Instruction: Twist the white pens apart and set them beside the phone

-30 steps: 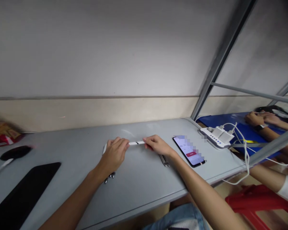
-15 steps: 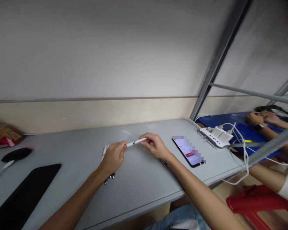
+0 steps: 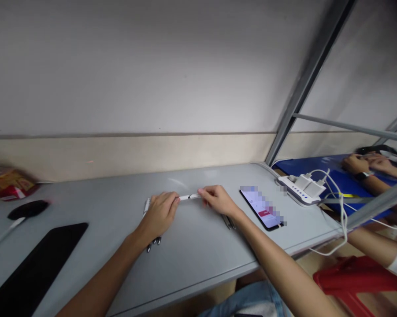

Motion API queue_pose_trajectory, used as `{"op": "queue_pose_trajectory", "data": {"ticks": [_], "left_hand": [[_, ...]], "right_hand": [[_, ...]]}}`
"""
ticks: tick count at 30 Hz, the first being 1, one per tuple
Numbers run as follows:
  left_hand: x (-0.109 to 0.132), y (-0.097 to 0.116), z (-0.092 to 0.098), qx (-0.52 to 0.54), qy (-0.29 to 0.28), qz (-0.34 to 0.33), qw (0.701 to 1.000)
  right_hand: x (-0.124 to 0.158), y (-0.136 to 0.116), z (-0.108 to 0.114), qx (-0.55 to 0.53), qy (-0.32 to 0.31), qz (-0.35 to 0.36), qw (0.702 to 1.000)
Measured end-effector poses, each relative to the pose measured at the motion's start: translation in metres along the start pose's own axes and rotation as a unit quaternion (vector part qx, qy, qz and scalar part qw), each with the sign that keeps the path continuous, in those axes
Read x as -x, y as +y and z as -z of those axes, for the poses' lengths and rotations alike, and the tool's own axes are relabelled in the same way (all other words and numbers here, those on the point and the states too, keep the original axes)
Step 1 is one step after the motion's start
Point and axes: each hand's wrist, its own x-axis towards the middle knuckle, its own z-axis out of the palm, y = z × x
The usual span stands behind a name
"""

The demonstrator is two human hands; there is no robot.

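Both of my hands grip a white pen point(image 3: 189, 197), held nearly level above the grey desk point(image 3: 198, 246). My left hand point(image 3: 161, 213) is closed around its left end. At the right end, the fingers of my right hand point(image 3: 217, 199) pinch the pen, and its tip is hidden in them. Beneath my left hand lie several pens point(image 3: 154, 242), mostly covered, with their shiny ends showing. Some slim metallic pieces point(image 3: 229, 222), perhaps pens, lie partly behind my right wrist.
To the right lie a phone point(image 3: 261, 209) with a lit screen and a white power strip point(image 3: 299, 190) with chargers and cables. A black mat point(image 3: 41, 264), a black oval object point(image 3: 28, 210) and a red-yellow package point(image 3: 9, 182) are at left. Beyond the metal frame point(image 3: 295, 97) are another person's hands point(image 3: 357, 164).
My right fingers have closed more tightly around the pen's end, and the pen is more level. My left hand has turned slightly further over it. The view has shifted a little.
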Motion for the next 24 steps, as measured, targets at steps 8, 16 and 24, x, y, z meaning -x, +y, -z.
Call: {"op": "queue_pose_trajectory", "data": {"ticks": [8, 16, 24], "left_hand": [[0.0006, 0.0028, 0.0017, 0.0, -0.01, 0.007, 1.0], [0.0006, -0.0013, -0.001, 0.007, -0.024, 0.007, 1.0], [0.001, -0.0004, -0.0012, -0.014, -0.04, 0.001, 0.999]], "right_hand": [[-0.0016, 0.0011, 0.0035, -0.026, 0.013, 0.016, 0.999], [-0.001, 0.0017, 0.0037, -0.004, 0.029, 0.029, 0.999], [0.0002, 0.0018, 0.0021, 0.034, 0.023, 0.057, 0.998]]}}
